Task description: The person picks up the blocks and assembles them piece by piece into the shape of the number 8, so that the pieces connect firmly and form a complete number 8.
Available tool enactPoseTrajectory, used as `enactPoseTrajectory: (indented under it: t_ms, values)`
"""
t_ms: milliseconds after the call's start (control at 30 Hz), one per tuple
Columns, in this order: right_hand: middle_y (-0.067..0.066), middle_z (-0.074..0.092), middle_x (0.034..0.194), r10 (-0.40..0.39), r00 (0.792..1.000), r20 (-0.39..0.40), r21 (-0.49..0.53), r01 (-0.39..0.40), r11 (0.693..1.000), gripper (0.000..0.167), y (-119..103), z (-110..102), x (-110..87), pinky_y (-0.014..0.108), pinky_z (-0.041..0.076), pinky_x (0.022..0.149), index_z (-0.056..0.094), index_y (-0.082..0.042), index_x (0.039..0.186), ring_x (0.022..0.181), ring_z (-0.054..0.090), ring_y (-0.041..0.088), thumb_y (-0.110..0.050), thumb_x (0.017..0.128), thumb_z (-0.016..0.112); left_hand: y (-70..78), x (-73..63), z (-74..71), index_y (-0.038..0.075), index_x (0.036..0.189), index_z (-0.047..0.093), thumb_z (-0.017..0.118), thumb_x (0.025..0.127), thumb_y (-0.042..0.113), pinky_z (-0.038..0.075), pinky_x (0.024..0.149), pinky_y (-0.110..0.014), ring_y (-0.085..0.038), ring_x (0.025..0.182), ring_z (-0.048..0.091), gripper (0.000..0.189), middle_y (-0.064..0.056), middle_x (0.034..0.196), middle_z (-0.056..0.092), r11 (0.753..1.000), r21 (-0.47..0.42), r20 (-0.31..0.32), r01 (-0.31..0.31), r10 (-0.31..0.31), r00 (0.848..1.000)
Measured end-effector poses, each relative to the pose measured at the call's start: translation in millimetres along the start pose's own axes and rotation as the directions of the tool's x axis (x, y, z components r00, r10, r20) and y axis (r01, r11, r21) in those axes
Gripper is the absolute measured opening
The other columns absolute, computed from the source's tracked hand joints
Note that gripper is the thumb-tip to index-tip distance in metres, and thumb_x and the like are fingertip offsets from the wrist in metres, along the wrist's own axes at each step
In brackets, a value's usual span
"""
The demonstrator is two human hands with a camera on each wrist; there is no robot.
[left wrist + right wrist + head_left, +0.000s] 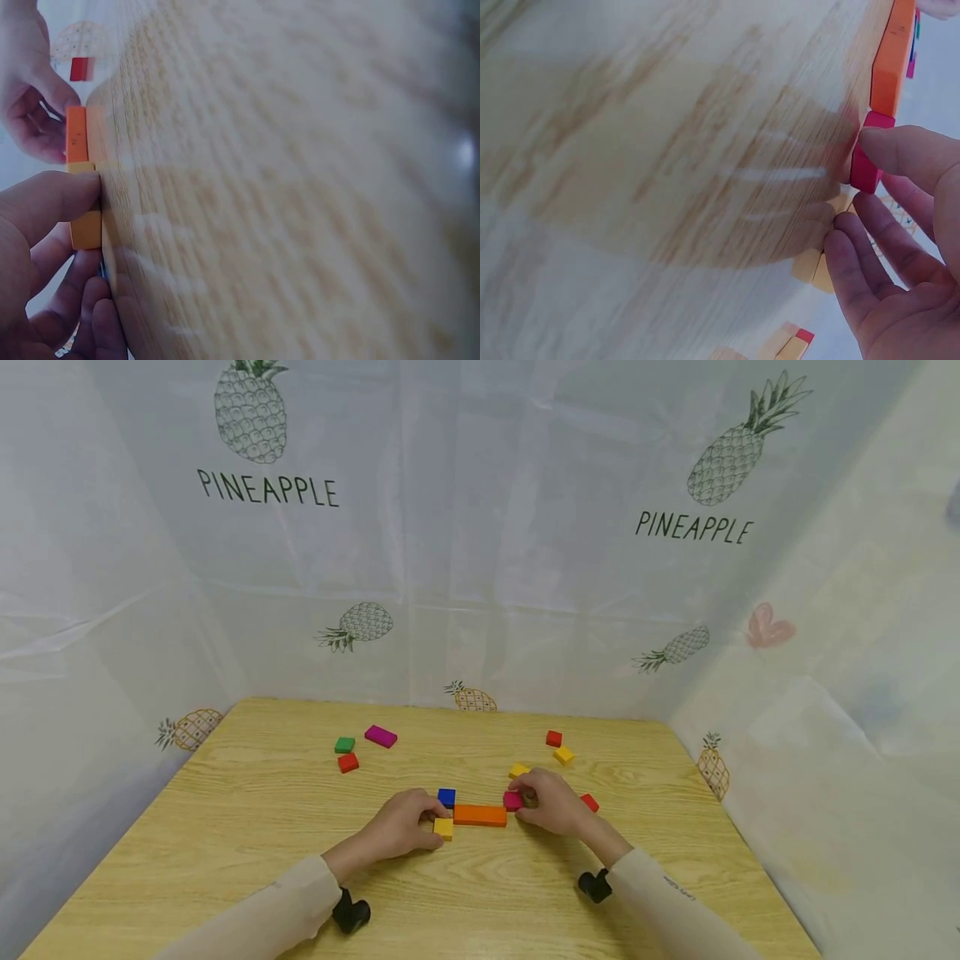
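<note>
On the wooden table, a long orange block (480, 815) lies between the two hands. My left hand (405, 825) pinches a small yellow block (443, 830) at the orange block's left end, the thumb on its near side in the left wrist view. Just behind that yellow block sits a blue block (447, 797), close to the left fingertips. At the orange block's right end, my right hand (555, 805) holds a magenta block (512, 801) between thumb and index finger. Its other fingers (847, 262) spread below in the right wrist view. Another yellow block (519, 771) lies just beyond the right hand.
Farther back on the left are a green block (345, 745), a red block (348, 763) and a long purple block (381, 737). Back right, a red block (554, 738) lies by a yellow one (564, 756). Another red block (589, 802) is right of the right hand. Pineapple-printed sheeting (480, 568) encloses the table.
</note>
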State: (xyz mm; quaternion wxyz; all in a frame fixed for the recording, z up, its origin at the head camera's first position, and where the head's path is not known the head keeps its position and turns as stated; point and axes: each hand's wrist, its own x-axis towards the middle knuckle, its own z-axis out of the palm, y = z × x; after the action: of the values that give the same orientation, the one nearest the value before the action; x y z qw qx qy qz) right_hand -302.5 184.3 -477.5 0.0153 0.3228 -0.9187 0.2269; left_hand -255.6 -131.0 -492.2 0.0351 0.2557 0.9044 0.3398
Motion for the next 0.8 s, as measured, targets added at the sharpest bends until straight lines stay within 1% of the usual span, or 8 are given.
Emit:
enactPoseTrajectory:
  t_ms: [367,467,633,700,800]
  values:
    - [0.007,0.069,0.102,-0.009,1.0,-0.012,-0.007,0.009,1.0,0.033,2.9,1.4,-0.8,0.031,0.05,0.076,0.076,-0.002,0.118,0.085,0.057,0.02,-0.009,0.088,0.087,-1.1,0.4,-0.3,0.013,0.111,0.08,0.092,0.083,0.016,0.05,0.079,-0.031,-0.015,0.088,0.059,0.03,0.004,0.094,0.065,1.0,0.012,0.001,0.004,-0.004,1.0]
    - [0.007,0.071,0.106,-0.002,1.0,-0.008,0.004,0.002,1.0,0.033,4.3,0.1,-1.6,0.033,0.054,0.081,0.075,-0.003,0.12,0.09,0.061,0.021,-0.011,0.089,0.086,-0.5,0.2,-0.7,0.012,0.111,0.08,0.092,0.083,0.016,0.05,0.079,-0.031,-0.015,0.087,0.059,0.03,0.003,0.094,0.065,1.0,0.008,0.0,0.002,-0.002,1.0]
    - [0.01,0.071,0.116,0.045,0.999,-0.007,0.048,-0.045,0.998,0.036,7.5,-9.0,-3.1,0.043,0.058,0.091,0.073,-0.002,0.125,0.102,0.067,0.026,-0.009,0.092,0.082,0.3,-0.1,-0.9,0.011,0.111,0.081,0.091,0.083,0.016,0.051,0.079,-0.032,-0.015,0.088,0.06,0.03,0.003,0.095,0.066,1.0,-0.002,-0.001,-0.007,0.007,1.0]
    - [0.013,0.071,0.117,0.05,0.999,-0.012,0.058,-0.05,0.997,0.036,9.9,-15.2,-3.1,0.047,0.058,0.091,0.072,0.0,0.127,0.103,0.068,0.03,-0.008,0.093,0.081,-0.2,-0.3,-0.6,0.012,0.111,0.081,0.091,0.083,0.016,0.051,0.079,-0.031,-0.015,0.089,0.06,0.03,0.003,0.096,0.065,1.0,0.002,-0.001,-0.007,0.007,1.0]
    - [0.016,0.07,0.119,0.035,0.999,-0.025,0.036,-0.034,0.999,0.037,15.5,-25.3,-2.5,0.05,0.059,0.091,0.071,0.001,0.128,0.103,0.069,0.034,-0.008,0.094,0.079,-1.3,-0.6,0.0,0.012,0.112,0.08,0.091,0.084,0.016,0.051,0.08,-0.031,-0.015,0.089,0.06,0.03,0.004,0.096,0.065,1.0,0.005,-0.003,-0.005,0.005,1.0]
